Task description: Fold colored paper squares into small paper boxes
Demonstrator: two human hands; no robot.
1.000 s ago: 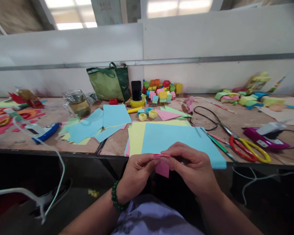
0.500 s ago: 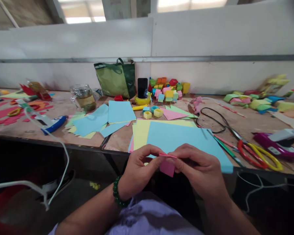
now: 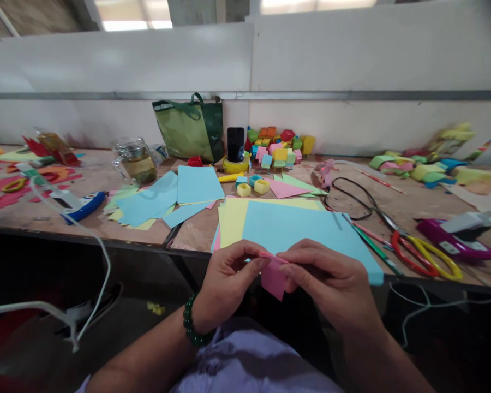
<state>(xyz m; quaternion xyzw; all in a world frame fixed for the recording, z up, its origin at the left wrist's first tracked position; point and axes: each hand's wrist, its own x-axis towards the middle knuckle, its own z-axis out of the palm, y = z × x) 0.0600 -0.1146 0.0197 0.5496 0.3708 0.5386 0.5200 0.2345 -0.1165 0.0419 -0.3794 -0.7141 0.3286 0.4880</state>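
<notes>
A small folded piece of pink paper [image 3: 273, 278] is pinched between both hands, just in front of the table's edge. My left hand [image 3: 229, 284] grips its upper left corner between thumb and fingers; a green bead bracelet [image 3: 191, 319] circles that wrist. On the right side, my right hand [image 3: 331, 284] holds the paper's upper right edge, thumb toward me. The paper's top edge is folded over and its lower part hangs down. Directly behind the hands lies a stack of blue and yellow paper sheets [image 3: 294, 229].
Scissors with red and yellow handles [image 3: 425, 256] and a purple glue gun [image 3: 454, 237] lie to the right. Further back stand a phone [image 3: 235, 143], small folded paper boxes [image 3: 251, 188], a green bag [image 3: 188, 128] and a glass jar [image 3: 135, 161]. A blue tool [image 3: 85, 207] lies left.
The thumbs have shifted on the pink paper, and more of its hanging face shows, now tilted. The whole view has moved slightly, with both hands still gripping the paper.
</notes>
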